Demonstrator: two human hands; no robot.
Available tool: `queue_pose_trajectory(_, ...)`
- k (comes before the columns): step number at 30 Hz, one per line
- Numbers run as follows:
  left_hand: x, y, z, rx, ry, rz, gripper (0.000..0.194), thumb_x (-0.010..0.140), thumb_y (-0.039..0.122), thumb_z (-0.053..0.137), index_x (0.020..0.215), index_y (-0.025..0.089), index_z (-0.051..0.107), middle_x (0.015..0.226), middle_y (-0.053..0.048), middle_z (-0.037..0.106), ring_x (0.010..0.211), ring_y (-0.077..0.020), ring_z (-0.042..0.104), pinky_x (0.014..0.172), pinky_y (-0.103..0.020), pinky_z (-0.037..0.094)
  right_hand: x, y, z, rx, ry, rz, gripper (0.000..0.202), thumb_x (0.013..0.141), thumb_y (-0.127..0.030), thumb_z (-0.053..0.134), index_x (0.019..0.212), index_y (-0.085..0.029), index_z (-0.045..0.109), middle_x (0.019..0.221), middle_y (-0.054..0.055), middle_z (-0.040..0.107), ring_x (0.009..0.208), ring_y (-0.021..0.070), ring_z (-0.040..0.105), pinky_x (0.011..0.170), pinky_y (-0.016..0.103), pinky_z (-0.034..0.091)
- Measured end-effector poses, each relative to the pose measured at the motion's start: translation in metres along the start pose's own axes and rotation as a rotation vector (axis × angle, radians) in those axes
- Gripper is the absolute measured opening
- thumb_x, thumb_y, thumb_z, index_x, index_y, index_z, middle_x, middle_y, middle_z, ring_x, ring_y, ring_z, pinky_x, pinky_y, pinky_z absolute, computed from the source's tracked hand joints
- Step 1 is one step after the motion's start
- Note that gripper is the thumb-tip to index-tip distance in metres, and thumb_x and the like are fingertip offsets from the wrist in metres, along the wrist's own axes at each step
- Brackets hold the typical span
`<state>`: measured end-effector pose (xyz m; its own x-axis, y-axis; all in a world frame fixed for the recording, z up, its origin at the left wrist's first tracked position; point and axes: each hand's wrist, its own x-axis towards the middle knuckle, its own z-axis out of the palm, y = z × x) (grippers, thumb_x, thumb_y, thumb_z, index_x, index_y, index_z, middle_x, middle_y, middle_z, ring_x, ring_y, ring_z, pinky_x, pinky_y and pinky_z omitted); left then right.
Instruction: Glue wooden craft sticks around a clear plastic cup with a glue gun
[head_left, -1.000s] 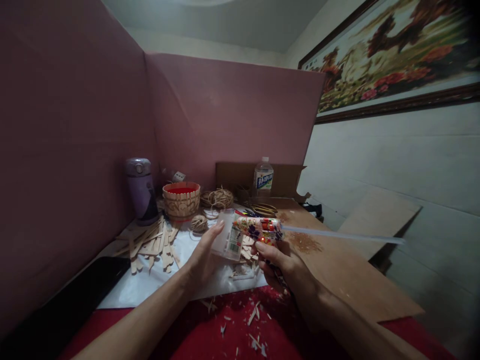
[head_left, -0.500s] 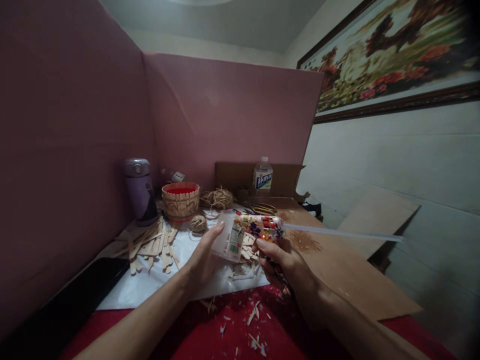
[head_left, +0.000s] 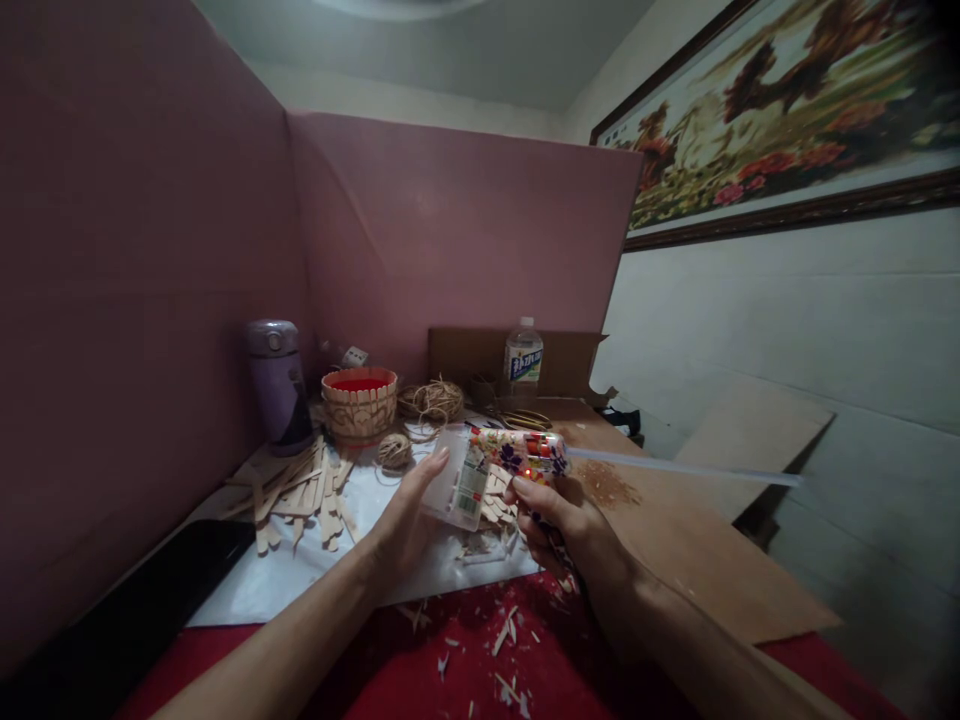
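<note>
My right hand (head_left: 559,515) is closed round the handle of a hot glue gun (head_left: 536,452) with a flowered body and a small lit red light. A long clear glue stick (head_left: 682,466) juts from its back end to the right. My left hand (head_left: 409,510) grips a clear plastic box (head_left: 450,490) with a printed label, thumb on its near face and the other fingers hidden behind. The gun's nozzle end lies at the box's upper edge; whether they touch I cannot tell. Behind the box and gun lie small cut pieces of wooden stick (head_left: 497,497).
Loose craft sticks (head_left: 322,495) lie left on a white sheet (head_left: 240,580). Behind stand a purple flask (head_left: 279,390), a stick-covered basket (head_left: 360,415), twine (head_left: 435,400), scissors (head_left: 525,418) and a bottle (head_left: 523,360). Brown board (head_left: 697,560) covers the right; wood scraps litter the red cloth (head_left: 420,670).
The camera view has shifted slightly. Both hands keep the same hold, and the box and glue gun stay almost in place.
</note>
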<state>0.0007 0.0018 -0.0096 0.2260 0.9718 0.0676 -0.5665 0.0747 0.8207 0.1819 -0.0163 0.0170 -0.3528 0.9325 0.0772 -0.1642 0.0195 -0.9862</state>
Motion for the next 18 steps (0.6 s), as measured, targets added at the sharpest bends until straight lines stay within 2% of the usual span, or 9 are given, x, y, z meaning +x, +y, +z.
queue_pose_trajectory(12, -0.0023, 0.0006, 0.0032, -0.007, -0.017, -0.007, 0.049, 0.084, 0.046, 0.058, 0.121, 0.014, 0.061, 0.103, -0.016, 0.070, 0.098, -0.0291, 0.063, 0.087, -0.042, 0.044, 0.0004, -0.0013, -0.0002, -0.008, 0.017, -0.010, 0.041, 0.074, -0.056, 0.064, 0.075, -0.016, 0.056, 0.045, -0.009, 0.040, 0.030, 0.0032, 0.028, 0.027, 0.016, 0.023)
queue_pose_trajectory(18, -0.0027, -0.0009, -0.0002, -0.020, -0.045, -0.025, 0.051, 0.083, 0.048, 0.060, 0.123, 0.015, 0.060, 0.104, -0.017, 0.070, 0.091, -0.0295, 0.064, 0.080, -0.043, 0.046, 0.0025, 0.0005, -0.0022, 0.000, 0.013, -0.015, 0.043, 0.073, -0.058, 0.065, 0.074, -0.016, 0.056, 0.044, -0.009, 0.039, 0.030, 0.0035, 0.027, 0.028, 0.017, 0.022)
